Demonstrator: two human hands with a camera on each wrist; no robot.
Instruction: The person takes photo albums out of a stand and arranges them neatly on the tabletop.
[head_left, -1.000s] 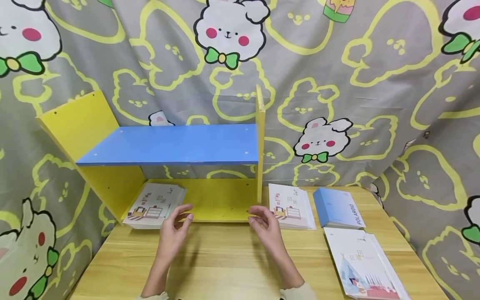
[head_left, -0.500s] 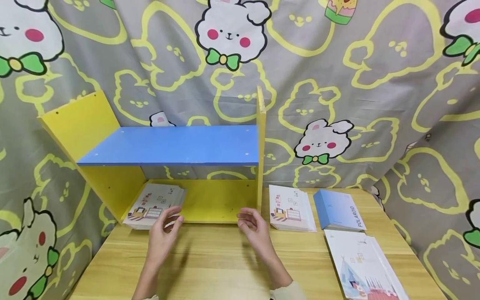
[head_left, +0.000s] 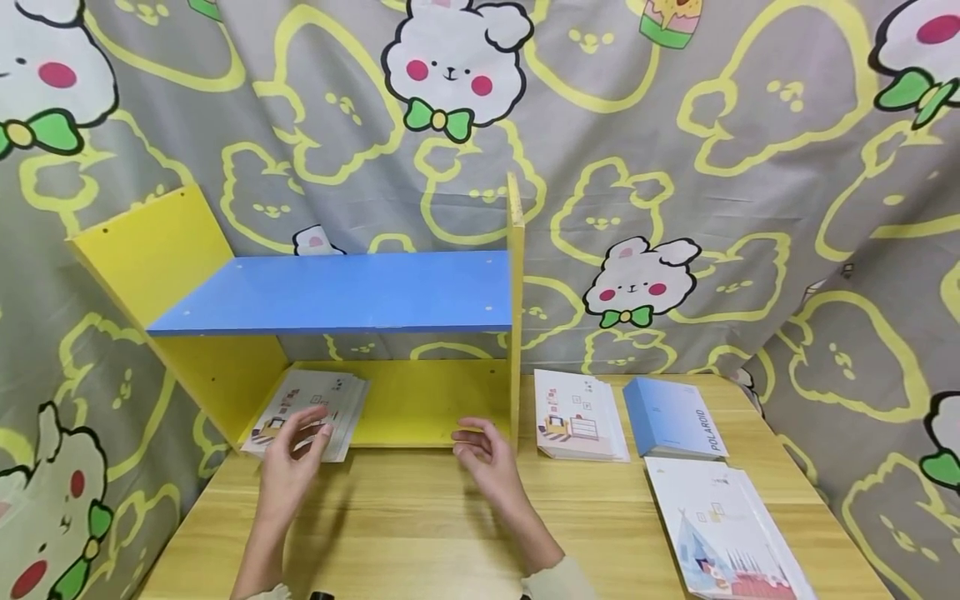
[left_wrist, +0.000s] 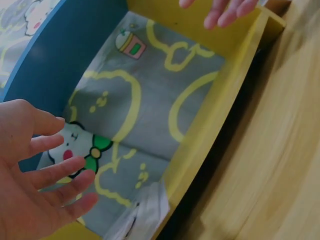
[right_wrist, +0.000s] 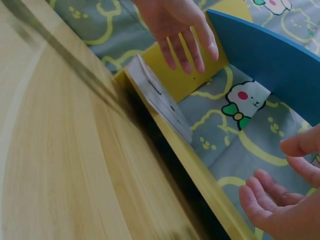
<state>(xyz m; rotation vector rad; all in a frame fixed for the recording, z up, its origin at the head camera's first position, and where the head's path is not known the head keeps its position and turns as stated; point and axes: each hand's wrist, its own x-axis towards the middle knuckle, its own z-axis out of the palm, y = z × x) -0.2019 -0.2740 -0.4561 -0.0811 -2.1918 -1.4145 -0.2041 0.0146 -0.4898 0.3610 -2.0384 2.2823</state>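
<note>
In the head view, my left hand (head_left: pixel 290 462) hovers over the front of a stack of white illustrated booklets (head_left: pixel 330 408), its fingers loosely bent and holding nothing. That stack lies at the left end of the yellow bottom board (head_left: pixel 435 400) of a small shelf. My right hand (head_left: pixel 491 471) hangs before the board's front edge toward the right, also holding nothing, fingers relaxed. Both wrist views show spread, bare fingers, with the left hand (left_wrist: pixel 45 175) and the right hand (right_wrist: pixel 285 200) apart from the shelf. Whether the left fingertips touch the booklets is unclear.
Above the bottom board runs a blue shelf board (head_left: pixel 352 292) between yellow side panels (head_left: pixel 516 317). Right of the shelf lie a second white stack (head_left: pixel 573 417), a blue POLAROID box (head_left: pixel 675 417) and larger white booklets (head_left: pixel 720 533) on the wooden table (head_left: pixel 420 533). A patterned curtain (head_left: pixel 600 83) hangs behind.
Both hands have moved left, the left one from the right edge of the stack to over its front. The booklets and the shelf stay where they were.
</note>
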